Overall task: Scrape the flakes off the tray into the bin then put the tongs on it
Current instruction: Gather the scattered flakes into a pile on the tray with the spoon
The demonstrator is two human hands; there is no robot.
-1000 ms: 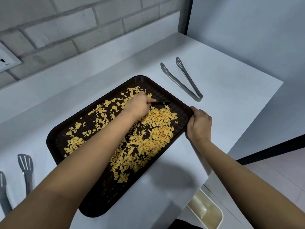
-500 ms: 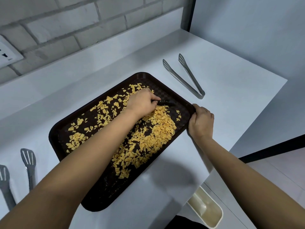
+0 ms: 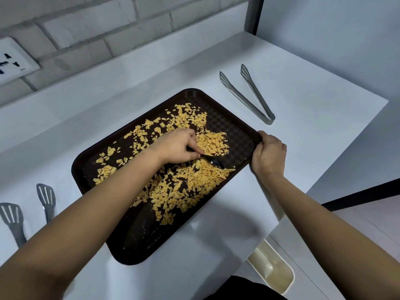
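Since a second ago the left hand (image 3: 177,148), fingers pinched on a black spoon (image 3: 213,162), has dragged flakes (image 3: 194,180) toward the tray (image 3: 238,135) near edge, right hand (image 3: 269,154) clamping its corner; bin (image 3: 272,271) below table edge, tongs (image 3: 249,94) untouched on table.

There is one brown tray (image 3: 236,135). There are too many yellow flakes (image 3: 194,182) on it to count. There is one black spoon (image 3: 213,162). There are two pairs of tongs, one (image 3: 249,94) on the right and one (image 3: 28,211) on the left. There are two hands, a left hand (image 3: 179,148) and a right hand (image 3: 269,153). There is one bin (image 3: 272,271).
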